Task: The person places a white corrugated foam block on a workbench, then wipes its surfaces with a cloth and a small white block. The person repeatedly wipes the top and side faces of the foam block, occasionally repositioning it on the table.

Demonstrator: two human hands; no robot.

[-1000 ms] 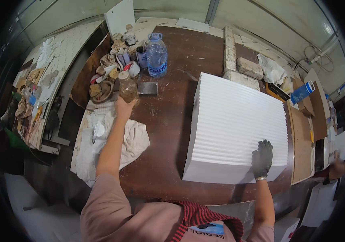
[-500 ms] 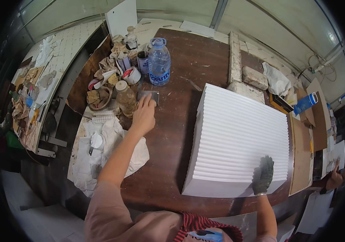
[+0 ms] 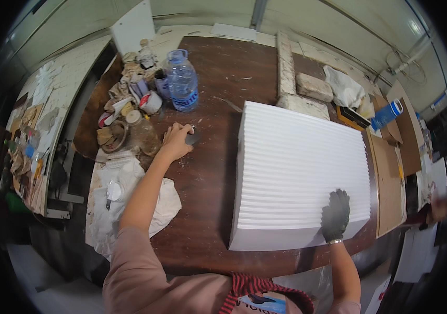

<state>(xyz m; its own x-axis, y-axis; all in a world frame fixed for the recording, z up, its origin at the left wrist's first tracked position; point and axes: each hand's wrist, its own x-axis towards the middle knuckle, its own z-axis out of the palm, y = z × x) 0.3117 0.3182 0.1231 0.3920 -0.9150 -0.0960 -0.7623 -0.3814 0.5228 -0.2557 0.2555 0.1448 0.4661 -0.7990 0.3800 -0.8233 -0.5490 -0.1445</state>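
Far left, at ten o'clock from the left hand, a littered side bench (image 3: pixel 85 60) runs along. At nine o'clock from that same hand sit a round bowl (image 3: pixel 124 137) and, nearer, a murky capped jar (image 3: pixel 143 137); a crumpled whitish cloth (image 3: pixel 165 205) lies at seven. The bare left hand (image 3: pixel 175 142) has its fingers curled round a flat dark grey piece (image 3: pixel 193 138), grasping it over the brown tabletop (image 3: pixel 214 172), with a large clear bottle (image 3: pixel 182 83) at twelve. Between three and four o'clock from this hand lies a white ridged block (image 3: pixel 296 172). The right hand (image 3: pixel 335 213), in a dark glove, rests flat on its near right part, gripping nothing. From the glove, a stained brick-like lump (image 3: pixel 314 87) is just before twelve, a blue bottle (image 3: pixel 387 115) at one, and cardboard (image 3: pixel 410 141) at about two.
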